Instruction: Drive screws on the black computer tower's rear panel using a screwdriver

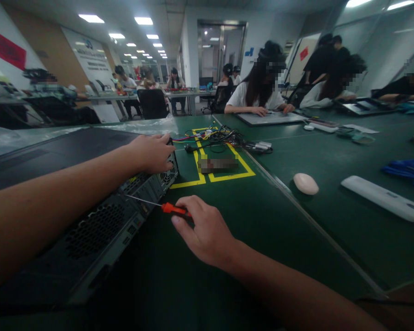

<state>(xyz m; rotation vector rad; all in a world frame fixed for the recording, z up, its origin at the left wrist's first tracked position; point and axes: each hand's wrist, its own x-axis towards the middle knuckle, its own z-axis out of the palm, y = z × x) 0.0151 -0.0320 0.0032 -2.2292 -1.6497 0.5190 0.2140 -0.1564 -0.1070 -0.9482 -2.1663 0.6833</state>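
A black desktop computer case (100,230) lies on its side on the green table, its rear panel with vents and a fan grille facing me. My left hand (153,151) rests on the case's far top corner, fingers curled over the edge. My right hand (203,232) pinches the orange handle of a thin screwdriver (158,205). The metal shaft points left, with its tip against the case's rear panel.
A tangle of coloured cables (221,135) lies by yellow tape squares (210,174) beyond the case. On the right are a pale mouse (306,183), a white keyboard (382,197) and blue cloth (405,169). Other people sit at laptops (271,117) at the far end.
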